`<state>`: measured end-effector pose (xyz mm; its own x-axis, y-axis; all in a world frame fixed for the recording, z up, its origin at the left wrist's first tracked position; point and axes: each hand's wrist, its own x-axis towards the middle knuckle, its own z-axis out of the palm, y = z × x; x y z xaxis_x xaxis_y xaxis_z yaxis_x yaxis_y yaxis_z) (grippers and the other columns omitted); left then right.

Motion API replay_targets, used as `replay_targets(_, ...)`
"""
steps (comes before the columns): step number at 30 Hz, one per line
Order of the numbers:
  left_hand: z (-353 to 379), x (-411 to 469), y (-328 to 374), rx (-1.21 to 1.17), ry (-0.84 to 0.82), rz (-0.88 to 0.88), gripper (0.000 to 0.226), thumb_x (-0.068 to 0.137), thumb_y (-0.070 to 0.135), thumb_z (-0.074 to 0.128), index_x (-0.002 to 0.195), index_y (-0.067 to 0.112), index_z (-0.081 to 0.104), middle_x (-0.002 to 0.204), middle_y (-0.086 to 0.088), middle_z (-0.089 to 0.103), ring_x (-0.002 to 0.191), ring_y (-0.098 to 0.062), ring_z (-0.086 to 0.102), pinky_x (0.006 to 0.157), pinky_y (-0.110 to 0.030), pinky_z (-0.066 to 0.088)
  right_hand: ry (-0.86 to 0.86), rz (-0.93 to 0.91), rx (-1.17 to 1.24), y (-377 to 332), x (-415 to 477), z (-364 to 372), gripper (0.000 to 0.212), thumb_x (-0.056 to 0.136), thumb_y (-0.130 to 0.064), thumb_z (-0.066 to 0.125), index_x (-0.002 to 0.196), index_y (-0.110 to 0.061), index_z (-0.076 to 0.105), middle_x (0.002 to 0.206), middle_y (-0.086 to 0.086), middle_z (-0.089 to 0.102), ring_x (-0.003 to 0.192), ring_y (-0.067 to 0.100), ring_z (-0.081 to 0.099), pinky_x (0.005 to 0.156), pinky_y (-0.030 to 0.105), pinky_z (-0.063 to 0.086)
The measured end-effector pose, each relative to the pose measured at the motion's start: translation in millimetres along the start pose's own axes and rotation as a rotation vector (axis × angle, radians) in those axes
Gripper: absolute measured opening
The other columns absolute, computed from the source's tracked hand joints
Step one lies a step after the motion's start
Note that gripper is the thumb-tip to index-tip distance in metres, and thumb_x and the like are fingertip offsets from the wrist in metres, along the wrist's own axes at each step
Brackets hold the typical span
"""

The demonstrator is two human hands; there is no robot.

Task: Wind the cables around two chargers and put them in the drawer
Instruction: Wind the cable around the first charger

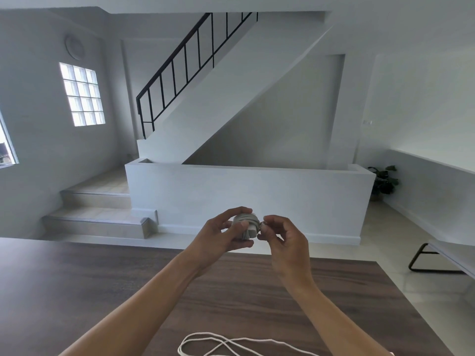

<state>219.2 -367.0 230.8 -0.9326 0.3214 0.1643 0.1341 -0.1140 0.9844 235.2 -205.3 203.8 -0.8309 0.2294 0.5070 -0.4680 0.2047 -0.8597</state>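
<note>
A white charger (246,225) with its cable wound around it is held up above the far edge of the table. My left hand (223,232) grips the wound charger from the left. My right hand (284,236) pinches the cable's end at the charger's right side. A second white cable (226,343) lies loose in loops on the dark wooden table (90,286) near its front edge, between my forearms; its charger is out of view. No drawer is visible.
Beyond the table stand a low white wall (246,194) and a staircase with a black railing (185,60). A bench with a black metal leg (421,258) is on the right, and a potted plant (384,179) stands in the far corner.
</note>
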Motion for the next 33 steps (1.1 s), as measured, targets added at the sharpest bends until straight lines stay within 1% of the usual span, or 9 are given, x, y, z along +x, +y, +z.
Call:
replay_targets(3, -1.0, 0.7, -1.1, -0.004, 0.001, -0.001, 0.027, 0.092, 0.025, 0.066, 0.119, 0.028, 0.069, 0.126, -0.030, 0.058, 0.093, -0.035, 0.073, 0.098, -0.046, 0.053, 0.004, -0.017, 0.010, -3.1, 1.4, -2.4, 0.021, 0.087, -0.006, 0.067, 0.086, -0.027, 0.069, 0.082, -0.010, 0.073, 0.073, 0.008, 0.069, 0.072, 0.019, 0.053)
replay_targets(5, -1.1, 0.4, -1.9, -0.014, 0.001, -0.002, 0.032, 0.087, 0.030, 0.069, 0.120, 0.028, 0.069, 0.126, -0.029, 0.058, 0.095, -0.035, 0.073, 0.098, -0.046, 0.053, -0.011, -0.107, -0.050, -4.7, 1.2, -3.5, 0.030, 0.085, -0.001, 0.067, 0.084, -0.031, 0.071, 0.082, -0.014, 0.072, 0.079, 0.009, 0.069, 0.074, 0.022, 0.053)
replay_targets(8, -0.3, -0.8, -2.9, -0.048, -0.008, 0.002, 0.041, 0.080, 0.032, 0.072, 0.121, 0.024, 0.068, 0.125, -0.030, 0.058, 0.094, -0.037, 0.072, 0.096, -0.044, 0.054, 0.023, -0.147, -0.064, -5.4, 0.1, -1.7, 0.038, 0.083, 0.004, 0.066, 0.082, -0.033, 0.072, 0.079, -0.013, 0.072, 0.076, 0.010, 0.068, 0.072, 0.023, 0.053)
replay_targets(11, -0.8, -1.0, -0.4, -0.048, -0.007, 0.014, 0.043, 0.079, 0.031, 0.072, 0.121, 0.023, 0.068, 0.123, -0.029, 0.060, 0.093, -0.037, 0.072, 0.094, -0.043, 0.055, 0.053, -0.058, -0.024, -5.4, 3.3, -0.6, 0.026, 0.084, 0.000, 0.066, 0.088, -0.025, 0.070, 0.076, -0.012, 0.073, 0.068, 0.009, 0.068, 0.068, 0.019, 0.053)
replay_targets(14, 0.5, -1.2, 2.8, -0.045, 0.004, 0.025, 0.042, 0.079, 0.029, 0.072, 0.120, 0.022, 0.069, 0.122, -0.028, 0.062, 0.092, -0.037, 0.073, 0.091, -0.040, 0.057, 0.087, -0.036, 0.023, -5.6, 4.2, 0.8, 0.021, 0.083, 0.001, 0.068, 0.080, -0.019, 0.072, 0.073, -0.009, 0.073, 0.067, 0.012, 0.069, 0.066, 0.018, 0.051)
replay_targets(17, 1.6, -2.0, 4.2, -0.064, 0.040, 0.020, 0.042, 0.078, 0.029, 0.072, 0.120, 0.022, 0.069, 0.121, -0.027, 0.061, 0.090, -0.040, 0.073, 0.085, -0.033, 0.059, 0.099, -0.105, 0.023, -6.9, 1.1, 4.3, 0.027, 0.082, 0.001, 0.069, 0.079, -0.025, 0.073, 0.076, -0.012, 0.074, 0.072, 0.008, 0.069, 0.068, 0.014, 0.052)
replay_targets(21, 2.1, -2.2, 1.0, -0.080, 0.073, 0.020, 0.038, 0.081, 0.025, 0.072, 0.119, 0.022, 0.069, 0.122, -0.028, 0.061, 0.087, -0.039, 0.073, 0.084, -0.032, 0.059, 0.079, -0.198, -0.031, -3.4, -0.4, 5.8, 0.026, 0.083, -0.005, 0.071, 0.082, -0.031, 0.073, 0.084, -0.015, 0.073, 0.081, 0.005, 0.069, 0.073, 0.017, 0.053)
replay_targets(29, 1.1, -1.2, -7.4, -0.111, 0.098, -0.014, 0.031, 0.088, 0.019, 0.069, 0.118, 0.021, 0.069, 0.123, -0.030, 0.061, 0.088, -0.037, 0.074, 0.088, -0.036, 0.058, -0.035, -0.167, -0.003, -0.2, 0.2, 2.8, 0.035, 0.084, -0.001, 0.070, 0.086, -0.036, 0.072, 0.091, -0.016, 0.071, 0.085, 0.003, 0.069, 0.076, 0.013, 0.054)
replay_targets(33, 2.8, -0.2, -9.6, -0.138, 0.115, -0.018, 0.030, 0.088, 0.017, 0.070, 0.118, 0.019, 0.069, 0.123, -0.033, 0.058, 0.084, -0.035, 0.074, 0.082, -0.031, 0.059, -0.012, -0.212, -0.071, 8.7, 3.6, 4.4, 0.024, 0.083, 0.002, 0.069, 0.092, -0.019, 0.077, 0.090, -0.012, 0.070, 0.086, 0.005, 0.069, 0.077, 0.019, 0.057)
